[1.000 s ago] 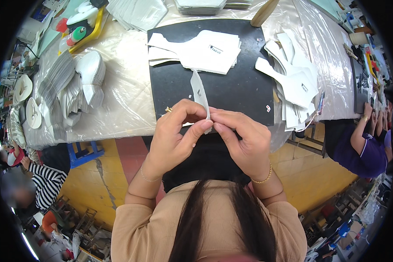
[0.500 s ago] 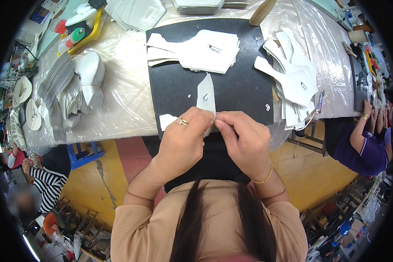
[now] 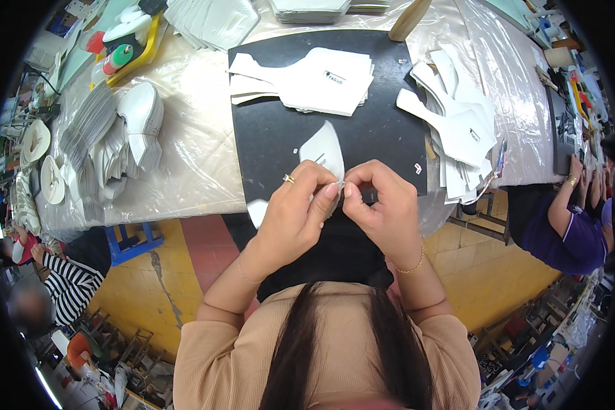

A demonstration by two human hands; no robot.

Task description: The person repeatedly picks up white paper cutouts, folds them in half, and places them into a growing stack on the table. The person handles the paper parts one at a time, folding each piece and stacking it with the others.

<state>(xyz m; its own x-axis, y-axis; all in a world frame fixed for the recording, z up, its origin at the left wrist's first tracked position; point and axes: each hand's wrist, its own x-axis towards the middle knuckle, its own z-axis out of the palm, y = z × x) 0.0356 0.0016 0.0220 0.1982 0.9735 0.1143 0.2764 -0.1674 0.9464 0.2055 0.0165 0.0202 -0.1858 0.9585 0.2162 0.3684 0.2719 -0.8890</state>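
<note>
Both my hands meet over the near part of a black board (image 3: 389, 143). Between thumb and fingers, my left hand (image 3: 290, 212) grips a thin white shoe-upper-like piece (image 3: 326, 145) with a small dark print; its tip points away from me. My right hand (image 3: 387, 208) is closed in a pinch at the right edge of this piece, almost touching the left fingertips. Whatever lies right between the fingertips is too small to make out. Beyond my hands, a pile of white printed pieces (image 3: 338, 72) lies on the board. Another white piece (image 3: 257, 210) shows partly beside my left hand.
More white cut pieces (image 3: 465, 123) are fanned out to the right. Bundled white stacks (image 3: 140, 116) stand at left, below a yellow tray (image 3: 154, 44) with a green-capped bottle (image 3: 118, 58). A wooden handle (image 3: 410, 20) rises at the board's far edge. Co-workers sit on both sides.
The white piece has turned so more of its face shows, its tip slightly lower. My right hand has shifted a little, and both hands keep pinching at its edge.
</note>
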